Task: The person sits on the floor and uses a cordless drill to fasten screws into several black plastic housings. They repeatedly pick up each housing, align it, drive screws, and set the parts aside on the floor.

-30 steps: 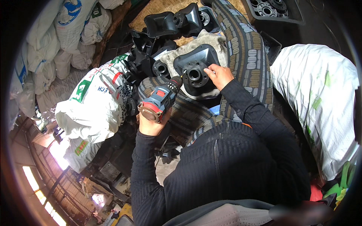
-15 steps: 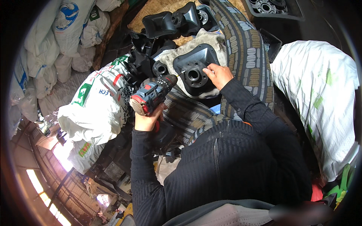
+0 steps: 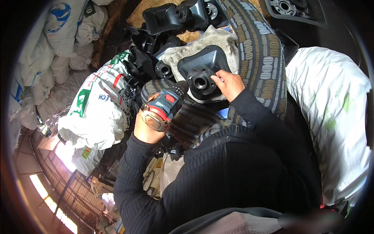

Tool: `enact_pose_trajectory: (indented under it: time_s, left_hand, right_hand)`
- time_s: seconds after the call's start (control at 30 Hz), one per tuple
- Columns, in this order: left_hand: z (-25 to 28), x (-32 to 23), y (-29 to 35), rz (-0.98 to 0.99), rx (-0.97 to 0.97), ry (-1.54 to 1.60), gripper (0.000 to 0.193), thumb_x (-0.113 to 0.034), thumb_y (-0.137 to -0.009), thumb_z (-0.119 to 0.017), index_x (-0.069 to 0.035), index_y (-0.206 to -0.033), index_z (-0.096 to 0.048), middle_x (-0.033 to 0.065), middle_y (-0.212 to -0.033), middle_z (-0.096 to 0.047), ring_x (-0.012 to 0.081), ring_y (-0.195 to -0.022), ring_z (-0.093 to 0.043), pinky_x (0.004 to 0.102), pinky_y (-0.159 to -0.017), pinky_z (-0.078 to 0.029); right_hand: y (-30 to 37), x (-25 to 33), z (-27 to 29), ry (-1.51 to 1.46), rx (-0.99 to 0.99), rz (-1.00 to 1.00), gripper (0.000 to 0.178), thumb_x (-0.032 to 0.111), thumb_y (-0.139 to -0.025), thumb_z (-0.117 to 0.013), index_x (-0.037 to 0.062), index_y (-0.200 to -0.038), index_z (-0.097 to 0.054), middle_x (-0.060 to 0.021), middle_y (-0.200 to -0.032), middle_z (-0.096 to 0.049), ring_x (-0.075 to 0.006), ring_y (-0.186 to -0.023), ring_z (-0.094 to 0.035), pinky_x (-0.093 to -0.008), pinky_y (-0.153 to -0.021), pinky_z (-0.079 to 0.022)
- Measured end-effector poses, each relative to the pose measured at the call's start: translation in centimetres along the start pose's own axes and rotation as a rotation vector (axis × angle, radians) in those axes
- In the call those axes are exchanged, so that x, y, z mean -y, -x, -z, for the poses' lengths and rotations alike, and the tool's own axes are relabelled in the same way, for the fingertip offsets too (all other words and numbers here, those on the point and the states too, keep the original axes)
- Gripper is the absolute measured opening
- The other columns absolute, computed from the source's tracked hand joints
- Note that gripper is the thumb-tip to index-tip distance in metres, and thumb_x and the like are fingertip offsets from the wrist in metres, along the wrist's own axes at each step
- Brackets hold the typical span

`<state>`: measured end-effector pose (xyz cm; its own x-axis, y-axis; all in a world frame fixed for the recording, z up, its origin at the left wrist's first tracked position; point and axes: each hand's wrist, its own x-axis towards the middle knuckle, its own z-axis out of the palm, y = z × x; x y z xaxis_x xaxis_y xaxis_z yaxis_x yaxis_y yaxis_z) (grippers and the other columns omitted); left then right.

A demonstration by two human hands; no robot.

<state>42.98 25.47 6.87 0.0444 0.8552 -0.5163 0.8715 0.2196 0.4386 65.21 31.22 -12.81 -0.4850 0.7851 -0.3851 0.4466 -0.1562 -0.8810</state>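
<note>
My left hand (image 3: 149,130) is wrapped round the grip of a cordless drill (image 3: 166,106), grey with red parts. Its black chuck points up and right toward a black funnel-shaped part (image 3: 210,58) with a square base and round flange; the bit cannot be made out. My right hand (image 3: 230,85) is closed, thumb and fingertips pinched at the flange's right edge. Whether a small piece sits between those fingertips is hidden. Beneath the part lies a crumpled pale cloth (image 3: 171,58), stained dark in places, over my patterned trouser legs (image 3: 257,62).
More black flanged parts (image 3: 161,19) lie beyond and to the left of the cloth. White sacks (image 3: 93,121) stand at left, and a large white sack (image 3: 331,117) at right. A dark bin (image 3: 317,15) with round flanged pieces is at the far right.
The drill has swung back from the flange, its rear now lower and turned more toward me. My right hand stays at the flange's edge. The whole view has shifted slightly.
</note>
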Motion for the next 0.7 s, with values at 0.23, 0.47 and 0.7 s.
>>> enact_pose_trajectory:
  time_s: [0.23,0.47,0.7]
  left_hand:
    - [0.3,-0.1,-1.4,0.012,0.112,-0.059,0.045,-0.001,-0.066,-0.068,-0.004,-0.11,-0.063,0.0159,-0.11,-0.064,0.0337,-0.105,-0.062,0.0391,-0.091,-0.05]
    - [-1.0,1.7,-0.9,-0.049,0.093,-0.106,0.035,-0.001,-0.068,-0.068,-0.005,-0.103,-0.066,0.0127,-0.103,-0.066,0.0355,-0.098,-0.063,0.0403,-0.087,-0.051]
    - [-2.4,-1.0,2.4,-0.162,-0.307,0.038,0.03,0.0,-0.072,-0.071,-0.002,-0.102,-0.064,0.0115,-0.093,-0.065,0.0273,-0.083,-0.064,0.0373,-0.074,-0.05]
  right_hand:
    - [0.0,0.8,0.8,-0.015,0.081,-0.082,0.026,0.027,-0.093,-0.061,0.001,-0.091,-0.06,-0.0176,-0.073,-0.061,-0.0343,-0.067,-0.062,-0.0388,-0.06,-0.047]
    - [0.0,0.2,0.5,0.024,0.035,-0.026,0.026,0.027,-0.093,-0.06,0.0018,-0.092,-0.061,-0.0194,-0.076,-0.061,-0.0381,-0.07,-0.061,-0.041,-0.062,-0.046]
    - [1.6,0.6,1.4,-0.253,-0.103,0.036,0.027,0.026,-0.098,-0.052,0.0082,-0.114,-0.066,-0.0007,-0.067,-0.058,-0.0104,-0.057,-0.053,-0.0278,-0.053,-0.043]
